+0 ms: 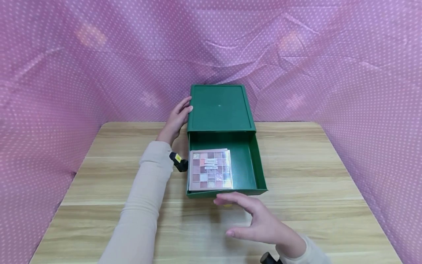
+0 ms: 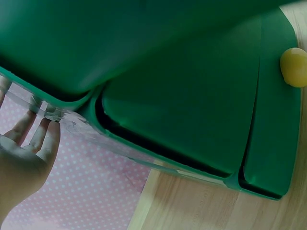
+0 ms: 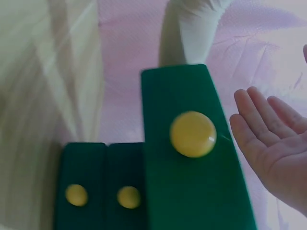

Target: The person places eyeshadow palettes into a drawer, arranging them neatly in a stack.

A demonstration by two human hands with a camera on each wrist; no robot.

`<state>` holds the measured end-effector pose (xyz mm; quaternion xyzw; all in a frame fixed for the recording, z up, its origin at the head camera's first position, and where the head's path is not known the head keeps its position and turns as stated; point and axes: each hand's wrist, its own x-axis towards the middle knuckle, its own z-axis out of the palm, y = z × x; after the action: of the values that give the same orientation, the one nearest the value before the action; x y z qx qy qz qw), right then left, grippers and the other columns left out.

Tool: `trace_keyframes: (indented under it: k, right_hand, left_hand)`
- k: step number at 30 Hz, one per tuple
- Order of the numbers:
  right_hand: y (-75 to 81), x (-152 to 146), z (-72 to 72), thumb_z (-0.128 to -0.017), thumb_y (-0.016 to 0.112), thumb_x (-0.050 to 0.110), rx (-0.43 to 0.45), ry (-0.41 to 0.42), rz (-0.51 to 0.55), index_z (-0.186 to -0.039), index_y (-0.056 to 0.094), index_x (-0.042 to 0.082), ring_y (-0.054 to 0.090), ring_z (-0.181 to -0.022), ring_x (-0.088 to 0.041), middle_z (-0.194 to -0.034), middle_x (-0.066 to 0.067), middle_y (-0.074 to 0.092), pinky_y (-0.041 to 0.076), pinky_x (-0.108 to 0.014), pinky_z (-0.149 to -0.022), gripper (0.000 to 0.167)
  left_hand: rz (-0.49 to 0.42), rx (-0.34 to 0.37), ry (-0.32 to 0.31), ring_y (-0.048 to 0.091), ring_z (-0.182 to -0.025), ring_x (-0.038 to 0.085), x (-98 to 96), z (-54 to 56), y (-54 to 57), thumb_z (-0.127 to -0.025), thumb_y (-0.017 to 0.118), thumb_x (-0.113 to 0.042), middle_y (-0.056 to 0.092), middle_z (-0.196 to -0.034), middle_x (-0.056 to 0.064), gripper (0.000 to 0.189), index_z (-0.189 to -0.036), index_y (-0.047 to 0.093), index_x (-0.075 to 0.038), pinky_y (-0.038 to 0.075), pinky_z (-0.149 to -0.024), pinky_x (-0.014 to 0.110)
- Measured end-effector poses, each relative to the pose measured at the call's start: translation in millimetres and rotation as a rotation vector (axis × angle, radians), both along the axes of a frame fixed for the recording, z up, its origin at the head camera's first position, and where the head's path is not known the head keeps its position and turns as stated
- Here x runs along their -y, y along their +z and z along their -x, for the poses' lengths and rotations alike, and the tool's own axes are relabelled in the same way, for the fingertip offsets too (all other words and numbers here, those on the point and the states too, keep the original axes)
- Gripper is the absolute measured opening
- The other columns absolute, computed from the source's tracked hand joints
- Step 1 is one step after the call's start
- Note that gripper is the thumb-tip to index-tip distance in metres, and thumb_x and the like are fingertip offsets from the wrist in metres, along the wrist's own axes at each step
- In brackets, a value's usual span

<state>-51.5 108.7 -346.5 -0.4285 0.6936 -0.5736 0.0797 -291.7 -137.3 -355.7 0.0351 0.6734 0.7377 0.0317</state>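
A green drawer cabinet (image 1: 219,113) stands at the back of the table, its top drawer (image 1: 245,176) pulled far out. In the drawer's left half lies an eyeshadow palette (image 1: 211,170) with a clear lid; another pale edge shows behind it. My left hand (image 1: 174,121) rests against the cabinet's left side, fingers extended, also seen in the left wrist view. Just in front of the drawer, my right hand (image 1: 260,220) hovers with thumb and fingers spread, holding nothing. The right wrist view shows the drawer's round yellow knob (image 3: 193,134) beside those fingers.
Two lower drawers (image 3: 81,165) with yellow knobs (image 3: 128,197) are pushed in under the open one. Wood-grain tabletop (image 1: 306,176) surrounds the cabinet. Pink dotted cloth (image 1: 362,91) hangs along the back and both sides.
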Motion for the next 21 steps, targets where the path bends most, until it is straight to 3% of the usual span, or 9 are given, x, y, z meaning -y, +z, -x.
trace_keyframes:
  k: [6,15,18,21]
  right_hand:
    - [-14.5,2,-8.9,-0.076,0.066,0.008,0.161,0.056,-0.035,-0.126,0.042,0.011,0.046,-0.106,-0.021,-0.116,-0.003,0.052,0.036,-0.034,-0.09,0.055]
    - [-42.7,1,-13.5,-0.079,0.062,0.008,0.39,0.054,-0.108,-0.125,0.043,0.013,0.047,-0.105,-0.022,-0.114,-0.002,0.053,0.033,-0.034,-0.093,0.05]
    - [-50.1,1,-13.0,-0.079,0.062,0.01,0.429,0.048,-0.128,-0.124,0.045,0.014,0.048,-0.104,-0.02,-0.113,-0.001,0.054,0.032,-0.033,-0.093,0.048]
    - [-55.0,1,-12.2,-0.079,0.063,0.013,0.407,0.044,-0.138,-0.123,0.046,0.013,0.049,-0.102,-0.018,-0.111,0.0,0.055,0.031,-0.034,-0.093,0.047]
  left_hand:
    - [0.013,0.003,0.001,0.042,-0.111,0.019,0.2,-0.5,0.0,-0.088,0.05,-0.025,0.034,-0.131,0.002,0.043,-0.13,0.04,-0.025,0.038,-0.088,0.031]
    - [-0.005,-0.007,-0.003,0.043,-0.11,0.021,-0.4,-0.6,-0.4,-0.088,0.05,-0.023,0.034,-0.13,0.003,0.045,-0.131,0.038,-0.021,0.037,-0.089,0.035]
    - [-0.011,-0.007,-0.006,0.043,-0.11,0.021,-0.4,-0.7,-0.9,-0.088,0.05,-0.023,0.034,-0.131,0.004,0.046,-0.132,0.037,-0.018,0.037,-0.089,0.036]
    - [-0.015,-0.007,-0.009,0.042,-0.11,0.021,-0.3,-1.0,-0.7,-0.088,0.05,-0.022,0.034,-0.131,0.004,0.046,-0.132,0.036,-0.018,0.036,-0.09,0.036]
